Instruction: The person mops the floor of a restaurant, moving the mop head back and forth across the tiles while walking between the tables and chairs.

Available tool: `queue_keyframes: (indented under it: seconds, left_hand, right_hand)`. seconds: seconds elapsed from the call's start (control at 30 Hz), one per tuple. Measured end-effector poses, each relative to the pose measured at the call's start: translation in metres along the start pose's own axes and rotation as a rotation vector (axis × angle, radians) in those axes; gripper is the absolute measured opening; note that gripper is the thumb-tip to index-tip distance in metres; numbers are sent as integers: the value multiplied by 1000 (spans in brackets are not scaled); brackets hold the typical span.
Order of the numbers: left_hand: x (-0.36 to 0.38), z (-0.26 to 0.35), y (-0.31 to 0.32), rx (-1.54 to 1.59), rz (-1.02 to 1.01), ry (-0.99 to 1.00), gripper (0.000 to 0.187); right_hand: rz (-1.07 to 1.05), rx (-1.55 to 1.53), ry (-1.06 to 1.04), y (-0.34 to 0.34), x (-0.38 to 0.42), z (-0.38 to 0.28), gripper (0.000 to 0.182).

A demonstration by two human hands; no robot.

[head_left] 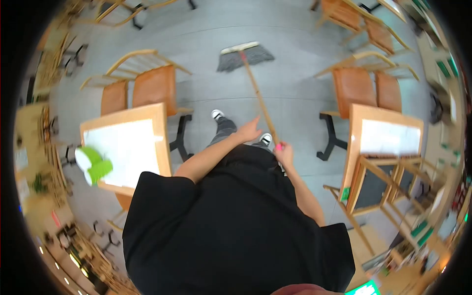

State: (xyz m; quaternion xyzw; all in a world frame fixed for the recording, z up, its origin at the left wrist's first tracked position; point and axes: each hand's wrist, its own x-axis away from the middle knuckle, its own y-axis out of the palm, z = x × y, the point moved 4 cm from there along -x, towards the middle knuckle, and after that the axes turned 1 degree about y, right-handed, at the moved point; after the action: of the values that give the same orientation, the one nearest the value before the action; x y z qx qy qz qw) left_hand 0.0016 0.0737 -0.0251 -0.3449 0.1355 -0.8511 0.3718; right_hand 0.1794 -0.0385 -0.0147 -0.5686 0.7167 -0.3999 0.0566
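Note:
A mop with grey strands (246,56) lies spread on the floor ahead of me. Its wooden handle (256,91) runs back toward my waist. Near the handle's pink end, my right hand (283,152) is closed around the shaft. My left hand (249,131) is beside the handle, apart from it as far as I can see, with the index finger stretched out and the other fingers partly hidden.
Tables stand on both sides, the left table (160,142) with green-and-white items (93,164), the right table (356,123) with an upturned chair (376,184). Brown-seated chairs (155,88) flank the grey floor (206,29), more (354,91) on the right.

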Motion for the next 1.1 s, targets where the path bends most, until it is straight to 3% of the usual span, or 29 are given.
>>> queue_keyframes:
  seconds: [0.13,0.27,0.37,0.47,0.53,0.57,0.63,0.73,0.83,0.93,1.0,1.1]
  left_hand:
    - [22,-37,-67,196,280,-133,62]
    - [51,-69,-102,293,456,-171,56]
    - [61,-98,-102,274,455,-271,58]
    - [54,-99,-104,339,422,-340,60]
    - [44,-83,-102,557,387,-379,61]
    - [37,-68,-102,733,365,-406,61]
    - [19,-55,-84,1018,350,-473,59]
    - [-31,-42,-37,1348,390,-585,54]
    - [-66,-12,-3,1893,85,-539,29]
    - [-70,2,48,1620,220,-1082,24]
    - [-61,18,117,1579,232,-1118,31]
    - [-51,48,164,1550,208,-1153,31]
  right_hand:
    - [-223,-118,29,62,-112,-85,29]
    - [-310,-83,17,121,-181,-178,28]
    - [-352,143,-39,155,-205,-195,24]
    - [-412,127,106,153,-203,-199,28]
    - [-520,-206,238,141,-176,-196,32]
    - [-558,-379,297,132,-160,-195,34]
    - [-766,-431,346,102,-122,-179,37]
    - [-740,-486,407,-2,-20,-184,36]
    - [-752,-528,453,-102,72,-161,39]
    - [-720,-480,580,-164,137,-120,41]
    - [-689,-482,635,-200,163,-84,40]
    - [-627,-488,674,-243,189,-64,38]
